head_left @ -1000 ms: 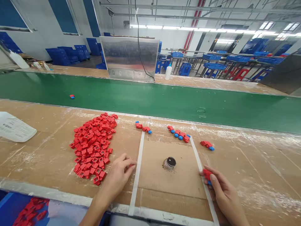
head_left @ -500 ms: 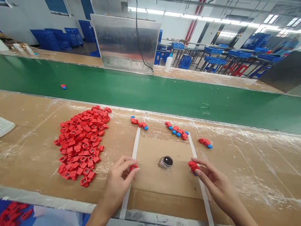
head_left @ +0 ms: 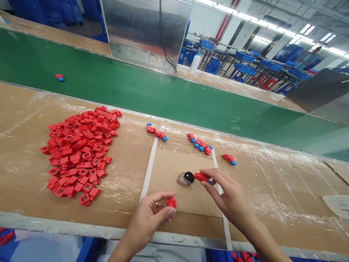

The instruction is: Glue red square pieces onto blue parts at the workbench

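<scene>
While the left hand (head_left: 147,222) pinched a small red plastic block (head_left: 171,202) between thumb and fingers, the right hand (head_left: 231,194) held a red-and-blue part (head_left: 202,177) firmly, just beside a small glass jar (head_left: 185,178) — both grips closed.

Right hand (head_left: 231,193) now beside the jar (head_left: 185,178)

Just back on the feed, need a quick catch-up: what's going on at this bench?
A person is working bare-handed at a cardboard-covered bench. The left hand holds a small square red plastic piece, while the right hand pinches a red-and-blue plastic piece beside a small jar with a round black top. A heap of loose red square pieces lies to the left, and a row of red-and-blue pieces lies beyond a white-taped cardboard sheet.
</scene>
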Demonstrator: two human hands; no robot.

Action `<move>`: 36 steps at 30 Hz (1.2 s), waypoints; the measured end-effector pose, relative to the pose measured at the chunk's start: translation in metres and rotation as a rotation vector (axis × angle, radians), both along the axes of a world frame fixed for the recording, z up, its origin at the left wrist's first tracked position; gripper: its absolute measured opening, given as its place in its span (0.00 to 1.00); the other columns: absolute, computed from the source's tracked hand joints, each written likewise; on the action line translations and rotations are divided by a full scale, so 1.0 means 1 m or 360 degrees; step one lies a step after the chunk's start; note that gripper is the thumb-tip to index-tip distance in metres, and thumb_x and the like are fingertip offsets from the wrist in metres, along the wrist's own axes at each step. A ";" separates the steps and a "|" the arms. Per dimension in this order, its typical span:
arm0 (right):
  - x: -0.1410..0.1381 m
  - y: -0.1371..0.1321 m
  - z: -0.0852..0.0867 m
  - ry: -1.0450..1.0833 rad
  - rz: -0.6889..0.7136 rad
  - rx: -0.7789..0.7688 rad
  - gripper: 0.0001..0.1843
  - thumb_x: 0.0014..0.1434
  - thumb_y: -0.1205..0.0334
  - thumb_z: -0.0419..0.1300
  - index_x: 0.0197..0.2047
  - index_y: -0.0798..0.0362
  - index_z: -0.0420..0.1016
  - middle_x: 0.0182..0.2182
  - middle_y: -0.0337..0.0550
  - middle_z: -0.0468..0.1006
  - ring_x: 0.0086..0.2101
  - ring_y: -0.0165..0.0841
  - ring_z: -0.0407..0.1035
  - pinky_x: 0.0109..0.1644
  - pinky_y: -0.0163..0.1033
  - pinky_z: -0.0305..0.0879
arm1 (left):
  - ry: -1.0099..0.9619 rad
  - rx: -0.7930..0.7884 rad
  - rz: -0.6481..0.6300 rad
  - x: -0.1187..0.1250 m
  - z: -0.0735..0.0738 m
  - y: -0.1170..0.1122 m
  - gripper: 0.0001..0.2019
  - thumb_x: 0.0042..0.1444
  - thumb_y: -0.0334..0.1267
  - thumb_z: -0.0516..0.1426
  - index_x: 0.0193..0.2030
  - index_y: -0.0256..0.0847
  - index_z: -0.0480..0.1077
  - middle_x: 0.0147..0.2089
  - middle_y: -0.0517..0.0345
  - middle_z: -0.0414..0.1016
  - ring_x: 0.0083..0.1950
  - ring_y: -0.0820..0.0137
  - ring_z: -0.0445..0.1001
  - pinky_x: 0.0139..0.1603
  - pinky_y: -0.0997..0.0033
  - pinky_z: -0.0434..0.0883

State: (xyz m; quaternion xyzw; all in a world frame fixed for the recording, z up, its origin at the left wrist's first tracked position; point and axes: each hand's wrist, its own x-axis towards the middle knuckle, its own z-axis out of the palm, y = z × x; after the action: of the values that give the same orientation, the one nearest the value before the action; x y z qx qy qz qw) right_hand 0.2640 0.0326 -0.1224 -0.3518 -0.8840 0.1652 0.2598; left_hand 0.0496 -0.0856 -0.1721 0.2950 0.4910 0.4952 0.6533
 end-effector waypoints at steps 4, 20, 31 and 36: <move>-0.002 -0.005 -0.004 -0.0048 -0.0006 0.0017 0.12 0.66 0.65 0.57 0.53 0.50 0.69 0.43 0.43 0.76 0.40 0.32 0.71 0.44 0.37 0.68 | -0.0045 0.0029 0.0018 -0.002 -0.001 -0.002 0.20 0.52 0.41 0.66 0.51 0.39 0.73 0.37 0.58 0.75 0.36 0.73 0.69 0.39 0.72 0.69; -0.004 -0.009 -0.007 -0.0100 -0.0055 0.0061 0.11 0.67 0.62 0.56 0.51 0.51 0.71 0.43 0.46 0.76 0.41 0.34 0.73 0.43 0.39 0.71 | -0.0105 0.0078 0.0025 -0.002 0.000 -0.005 0.21 0.53 0.40 0.65 0.54 0.40 0.73 0.37 0.58 0.74 0.36 0.73 0.69 0.41 0.71 0.69; -0.007 -0.009 -0.009 -0.0136 -0.0026 0.0125 0.10 0.66 0.64 0.57 0.51 0.51 0.71 0.43 0.45 0.76 0.42 0.35 0.72 0.45 0.39 0.70 | -0.0045 0.0092 -0.0024 -0.002 -0.001 -0.007 0.20 0.55 0.41 0.63 0.54 0.41 0.72 0.37 0.59 0.73 0.37 0.73 0.69 0.43 0.69 0.68; -0.007 -0.008 -0.008 -0.0133 -0.0008 0.0190 0.10 0.66 0.64 0.57 0.50 0.51 0.72 0.42 0.46 0.76 0.42 0.35 0.72 0.44 0.39 0.70 | -0.0052 0.0122 -0.0033 -0.001 -0.001 -0.007 0.19 0.55 0.42 0.63 0.53 0.41 0.72 0.38 0.58 0.72 0.37 0.72 0.68 0.42 0.69 0.68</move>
State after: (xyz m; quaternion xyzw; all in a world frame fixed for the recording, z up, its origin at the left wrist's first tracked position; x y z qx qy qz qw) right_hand 0.2567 0.0242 -0.1302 -0.3445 -0.9014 0.0966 0.2437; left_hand 0.0481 -0.0927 -0.1729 0.3169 0.4576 0.5116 0.6546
